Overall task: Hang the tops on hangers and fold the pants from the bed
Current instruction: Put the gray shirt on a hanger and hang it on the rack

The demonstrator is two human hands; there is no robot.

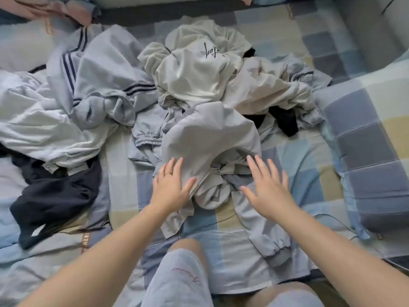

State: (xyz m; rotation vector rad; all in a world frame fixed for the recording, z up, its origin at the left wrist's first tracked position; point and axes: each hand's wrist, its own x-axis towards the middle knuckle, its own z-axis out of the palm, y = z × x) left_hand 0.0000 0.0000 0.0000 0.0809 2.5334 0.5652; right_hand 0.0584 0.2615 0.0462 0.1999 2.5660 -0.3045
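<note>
Knees point(177, 278) in grey shorts at the bottom edge, on the checked sheet point(298, 165). Both forearms reach forward to the grey jacket point(210, 134), which lies crumpled at the near end of the pile, just ahead of the knees. One ribbed cuff point(276, 253) trails back toward the right knee.

Left hand point(171, 185) - flat on the jacket's left edge, fingers straight, ring on one finger, nothing gripped. Right hand point(267, 189) - fingers spread and straight over the jacket's right side, nothing gripped. It's motion-blurred, so can't tell if it touches the cloth or sits just above.

Rest of the pile, further up the bed:
- cream tee point(194, 72) with dark script, centre, behind the jacket
- striped top point(106, 69), left of the tee
- elastic waistband point(146, 138) showing just left of the jacket
- white shirt point(39, 120) far left, navy garment point(55, 196) below it
- black item point(285, 122) poking out on the right

Checked pillow point(365, 151) at the right edge. Pink cloth point(66, 9) top left.
</note>
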